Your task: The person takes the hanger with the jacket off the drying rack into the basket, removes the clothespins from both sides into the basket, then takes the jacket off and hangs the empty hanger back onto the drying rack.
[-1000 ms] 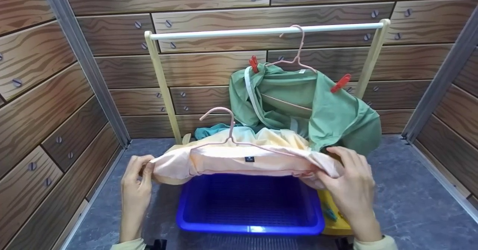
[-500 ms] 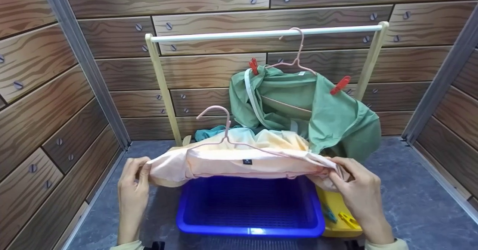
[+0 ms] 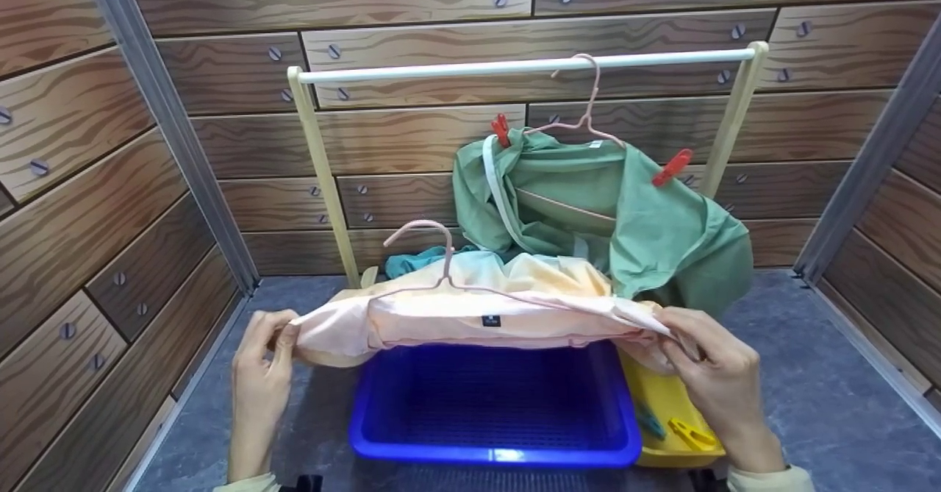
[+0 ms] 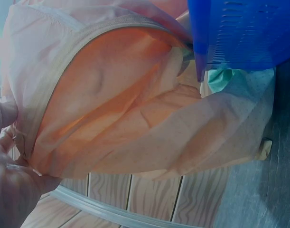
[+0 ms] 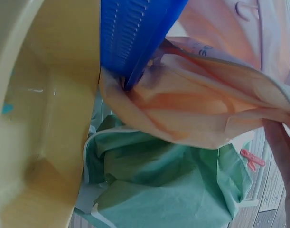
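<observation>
Three wood-patterned panel walls (image 3: 412, 139) rise beyond and to either side of my two grips, around one grey marbled tabletop (image 3: 845, 404). One clothes rack with cream posts and a white bar (image 3: 441, 70) stands past both grips. One green cloth garment with pale trim (image 3: 669, 234) hangs on it, beyond my right grip, hiding part of the right post. One pale pink-and-peach cloth garment (image 3: 434, 324) is spread between my grips: my left grip (image 3: 263, 359) pinches one end, my right grip (image 3: 717, 374) the other, thumbs and fingers narrowed on the fabric. It blocks the far edge of one blue rectangular plastic basket (image 3: 500, 457), below and between my grips. One yellow plastic tub (image 3: 658, 389) sits just beside that, partly behind my right grip. One bunched teal cloth (image 3: 423, 259) shows past the peach fabric. I count two pink hangers: one (image 3: 588, 98) hooked on the bar, one (image 3: 447, 257) at the held garment's neckline, its hook upright between my grips. Of three plastic pegs, one red peg (image 3: 500, 130) and a second red peg (image 3: 671, 167) clip the green garment; one yellow peg (image 3: 691, 433) lies in the tub, near my right grip.
</observation>
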### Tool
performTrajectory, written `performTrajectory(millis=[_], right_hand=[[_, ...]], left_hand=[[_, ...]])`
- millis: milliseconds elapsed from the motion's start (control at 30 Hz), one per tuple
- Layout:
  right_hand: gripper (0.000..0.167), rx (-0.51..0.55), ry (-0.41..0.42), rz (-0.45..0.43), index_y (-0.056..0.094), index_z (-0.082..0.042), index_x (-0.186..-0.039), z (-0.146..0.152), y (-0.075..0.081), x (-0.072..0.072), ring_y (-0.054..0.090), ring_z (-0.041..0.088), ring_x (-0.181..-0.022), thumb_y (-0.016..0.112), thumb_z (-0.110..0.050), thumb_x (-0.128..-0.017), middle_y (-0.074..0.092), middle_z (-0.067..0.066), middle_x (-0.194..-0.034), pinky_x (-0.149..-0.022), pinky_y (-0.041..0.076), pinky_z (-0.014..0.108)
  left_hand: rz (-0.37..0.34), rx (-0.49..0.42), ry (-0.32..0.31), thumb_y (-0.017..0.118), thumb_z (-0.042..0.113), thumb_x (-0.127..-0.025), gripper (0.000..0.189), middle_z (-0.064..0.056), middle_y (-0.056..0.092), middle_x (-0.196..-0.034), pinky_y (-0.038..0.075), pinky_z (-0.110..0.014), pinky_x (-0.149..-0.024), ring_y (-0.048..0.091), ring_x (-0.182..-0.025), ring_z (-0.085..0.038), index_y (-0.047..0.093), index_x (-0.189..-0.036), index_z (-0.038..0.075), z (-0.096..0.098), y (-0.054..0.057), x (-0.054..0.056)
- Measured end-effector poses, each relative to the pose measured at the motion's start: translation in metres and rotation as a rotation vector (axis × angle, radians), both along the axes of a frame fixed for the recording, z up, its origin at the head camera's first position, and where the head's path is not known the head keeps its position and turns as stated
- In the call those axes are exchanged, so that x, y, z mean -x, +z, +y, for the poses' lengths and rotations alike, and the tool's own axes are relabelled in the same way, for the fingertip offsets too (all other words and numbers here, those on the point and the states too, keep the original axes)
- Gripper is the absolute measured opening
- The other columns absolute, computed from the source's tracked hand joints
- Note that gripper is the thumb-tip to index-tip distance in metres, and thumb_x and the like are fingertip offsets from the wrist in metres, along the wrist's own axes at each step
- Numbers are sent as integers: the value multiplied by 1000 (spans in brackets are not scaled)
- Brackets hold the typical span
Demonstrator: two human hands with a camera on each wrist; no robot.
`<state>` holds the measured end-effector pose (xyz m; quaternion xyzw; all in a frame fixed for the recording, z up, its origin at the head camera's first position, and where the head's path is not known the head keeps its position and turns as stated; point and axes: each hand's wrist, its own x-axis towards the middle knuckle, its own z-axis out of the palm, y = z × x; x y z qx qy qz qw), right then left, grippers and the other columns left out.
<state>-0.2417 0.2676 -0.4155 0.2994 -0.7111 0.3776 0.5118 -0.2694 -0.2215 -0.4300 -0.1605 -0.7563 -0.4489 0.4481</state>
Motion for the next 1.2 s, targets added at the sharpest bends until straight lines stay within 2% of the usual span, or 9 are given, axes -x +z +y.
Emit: performTrajectory(millis=[133,233,300,400,533,667,800,1000,1200], right_hand=[[20,73,127,-62,71,12,-95,2,-1,0,65,18,-93,70,20,-76,68,26,-93,-83,49,21],[31,173,288,-126,66,18,-94,4,-4,1,63,18,-84,61,35,-68,65,30,-94,-73,49,18],[31,230,379,-155,64,21,-93,7,-7,2,59,17,-76,57,38,-67,64,31,-94,-63,45,16],[30,276,468,-167,60,23,-91,10,-12,5,52,16,-69,55,39,-67,63,31,-95,-55,36,18],[28,272,480,-146,61,23,-90,11,-13,9,56,20,-77,56,38,-67,61,34,-95,-59,40,19],[28,268,448,-162,63,23,-91,10,-12,9,62,24,-86,57,38,-68,61,36,-93,-68,46,17],[28,309,429,-239,64,22,-93,13,-19,12,64,23,-88,58,37,-70,63,35,-94,-73,49,17],[25,395,485,-354,64,22,-95,21,-34,23,66,24,-93,58,35,-74,66,29,-97,-79,51,20],[20,438,409,-492,66,19,-93,23,-40,24,67,19,-88,63,29,-76,71,17,-94,-76,52,20]], left_hand=[[8,9,-30,60,-17,-87,16,-8,51,-81,36,-17,-65,45,-72,-8,65,-93,-3,7,14,-11],[13,8,-61,59,-15,-89,13,-8,51,-81,35,-17,-66,45,-72,-8,64,-93,-4,12,21,-18],[-3,4,-68,59,-16,-89,13,-9,51,-81,36,-18,-66,45,-72,-9,64,-93,-4,12,21,-19],[-26,-3,-73,60,-14,-89,15,-6,52,-82,36,-18,-66,45,-72,-9,66,-94,-2,6,10,-11],[-34,-1,-75,61,-12,-89,17,-4,53,-84,37,-19,-66,46,-73,-9,68,-96,2,-2,-4,1],[-13,7,-83,61,-13,-88,18,-5,54,-83,37,-19,-66,47,-73,-10,68,-96,2,-2,-4,2],[-10,2,-77,61,-14,-88,18,-6,54,-83,36,-19,-65,46,-73,-9,67,-95,1,-2,-5,3],[-3,-9,-75,59,-16,-88,15,-10,52,-83,36,-17,-63,45,-71,-8,65,-94,-4,-5,-7,3],[-21,-14,-79,60,-14,-89,15,-7,52,-83,37,-18,-63,45,-71,-9,66,-94,-2,-8,-7,3]])
